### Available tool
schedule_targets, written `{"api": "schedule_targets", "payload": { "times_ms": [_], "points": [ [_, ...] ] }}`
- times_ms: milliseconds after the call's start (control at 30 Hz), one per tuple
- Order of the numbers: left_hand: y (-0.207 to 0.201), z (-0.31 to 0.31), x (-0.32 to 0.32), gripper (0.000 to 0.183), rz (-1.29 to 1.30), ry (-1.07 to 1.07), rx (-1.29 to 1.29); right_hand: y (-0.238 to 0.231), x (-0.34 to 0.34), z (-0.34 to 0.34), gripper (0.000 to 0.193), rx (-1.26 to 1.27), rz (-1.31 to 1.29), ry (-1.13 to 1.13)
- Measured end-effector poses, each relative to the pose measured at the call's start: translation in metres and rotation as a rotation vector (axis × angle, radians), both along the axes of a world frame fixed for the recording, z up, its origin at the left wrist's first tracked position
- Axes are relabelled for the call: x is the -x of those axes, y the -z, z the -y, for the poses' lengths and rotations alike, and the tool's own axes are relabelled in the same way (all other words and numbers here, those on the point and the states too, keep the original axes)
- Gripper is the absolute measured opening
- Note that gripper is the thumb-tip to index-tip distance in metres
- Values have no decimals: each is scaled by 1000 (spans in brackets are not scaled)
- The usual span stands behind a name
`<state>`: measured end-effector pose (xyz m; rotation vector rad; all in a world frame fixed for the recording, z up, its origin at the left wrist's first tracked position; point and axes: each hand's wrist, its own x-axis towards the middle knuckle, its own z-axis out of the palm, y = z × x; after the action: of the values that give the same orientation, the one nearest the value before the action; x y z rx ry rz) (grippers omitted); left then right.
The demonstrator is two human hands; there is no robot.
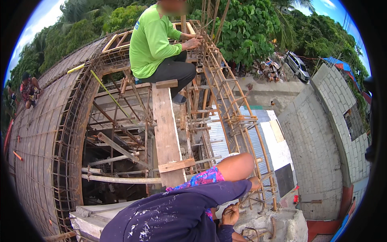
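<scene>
My left hand (pixel 254 184), at the end of a dark sleeve, reaches past my bent knee to the side of a rebar cage (pixel 242 119). Its fingers are mostly hidden, so their grip cannot be made out. Lower and closer to my body, my right hand (pixel 230 213) is closed, fingers curled round something thin that I cannot make out. Below both hands is a rough concrete block (pixel 288 226) with bent bar ends (pixel 273 228) sticking out. The cage, rusty long bars tied with stirrups, runs from here to the far end.
A co-worker in a green shirt (pixel 151 44) squats on a wooden plank (pixel 165 133), hands at the cage's far end. Another person (pixel 30 90) crouches on the rebar-covered deck (pixel 38 133) at left. Props (pixel 121 180) cross a deep opening. A block wall (pixel 314 137) stands right.
</scene>
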<state>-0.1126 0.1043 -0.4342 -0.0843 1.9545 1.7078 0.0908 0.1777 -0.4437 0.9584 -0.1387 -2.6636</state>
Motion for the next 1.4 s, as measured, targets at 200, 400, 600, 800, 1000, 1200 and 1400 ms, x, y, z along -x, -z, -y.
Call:
{"api": "schedule_targets", "payload": {
  "times_ms": [200,400,600,800,1000,1200,1400],
  "points": [
    [4,-1,0,17,-9,36,27,31,10,6,31,-269,-19,-150],
    [11,-9,-6,27,-91,-39,-3,50,6,17,39,-914,309,-213],
    [4,-4,-4,28,-23,39,21,36,5,-10,29,-1502,351,-296],
    [-5,-3,-5,28,-86,16,50,46,5,-69,29,-1783,196,-447],
    [13,-7,-3,26,-43,56,77,41,21,-137,30,-2327,-36,-506],
    [32,-15,4,26,-154,143,92,17,19,-124,28,-2058,20,-570],
    [14,-5,-9,28,-58,128,163,-69,27,-111,15,-1202,-53,-584]
  ]
}}
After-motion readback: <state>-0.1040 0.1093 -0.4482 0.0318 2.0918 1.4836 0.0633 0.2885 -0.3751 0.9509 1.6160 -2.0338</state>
